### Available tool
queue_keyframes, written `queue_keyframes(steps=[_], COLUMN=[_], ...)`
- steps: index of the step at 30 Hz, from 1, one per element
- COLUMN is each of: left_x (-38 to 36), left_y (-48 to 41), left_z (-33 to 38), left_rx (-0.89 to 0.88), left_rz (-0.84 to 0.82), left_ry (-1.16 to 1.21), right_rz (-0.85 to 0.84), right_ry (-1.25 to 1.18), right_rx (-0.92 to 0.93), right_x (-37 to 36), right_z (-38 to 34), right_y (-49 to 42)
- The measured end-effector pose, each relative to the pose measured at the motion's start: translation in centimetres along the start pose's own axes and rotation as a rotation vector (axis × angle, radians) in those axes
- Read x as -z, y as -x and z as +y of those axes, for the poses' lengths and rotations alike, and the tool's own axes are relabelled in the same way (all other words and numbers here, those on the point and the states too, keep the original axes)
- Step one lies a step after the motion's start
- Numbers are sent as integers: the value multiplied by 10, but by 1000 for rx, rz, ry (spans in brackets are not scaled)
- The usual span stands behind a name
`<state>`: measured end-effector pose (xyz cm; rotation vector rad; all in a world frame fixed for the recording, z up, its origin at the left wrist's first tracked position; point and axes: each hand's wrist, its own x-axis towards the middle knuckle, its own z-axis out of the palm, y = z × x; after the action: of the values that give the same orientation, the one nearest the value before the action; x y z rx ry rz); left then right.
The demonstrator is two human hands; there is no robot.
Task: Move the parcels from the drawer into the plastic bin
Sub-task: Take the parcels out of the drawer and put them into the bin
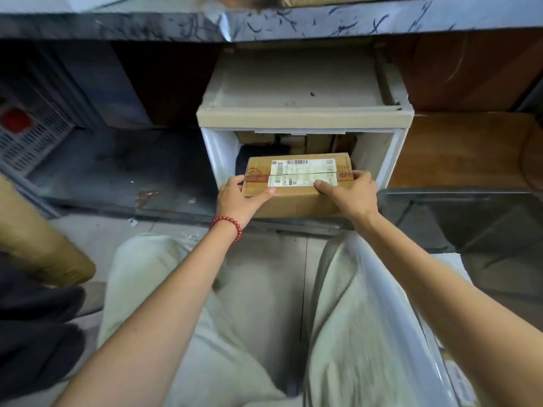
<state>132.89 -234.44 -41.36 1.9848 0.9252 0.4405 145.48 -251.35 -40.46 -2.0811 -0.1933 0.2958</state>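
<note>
item: brown cardboard parcel (293, 204) w/ white shipping label (302, 173), at mouth of white plastic drawer (393, 154). left hand (238, 198) & right hand (349, 195) each clamp a near corner, thumbs on top. risk, my read: box snags drawer lip or slips en route to dark plastic bin (458, 198). label: barcodes; text too small for me to read.

Both our arms reach forward, forearms bare. Left hand (239, 198) and right hand (351, 195) grip the parcel (296, 201) at opposite ends, thumbs lying on top, fingers curled round the far corners.
</note>
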Motion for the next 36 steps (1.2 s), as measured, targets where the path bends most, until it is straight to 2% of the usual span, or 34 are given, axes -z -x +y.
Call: queue_keyframes(steps=[8, 17, 23, 32, 36], left_x=[110, 203, 225, 229, 226], left_y=[58, 60, 50, 47, 44], left_z=[53, 118, 127, 134, 128], left_rx=[-96, -228, -256, -225, -198], left_rz=[149, 272, 317, 308, 266], left_ry=[107, 36, 51, 122, 87], right_rz=[-96, -157, -343, -427, -442], right_ry=[-183, -291, -392, -543, -508], right_rx=[241, 418, 369, 275, 253], right_x=[30, 47, 49, 50, 49], right_z=[-87, -179, -205, -226, -225], right_y=[61, 70, 66, 50, 48])
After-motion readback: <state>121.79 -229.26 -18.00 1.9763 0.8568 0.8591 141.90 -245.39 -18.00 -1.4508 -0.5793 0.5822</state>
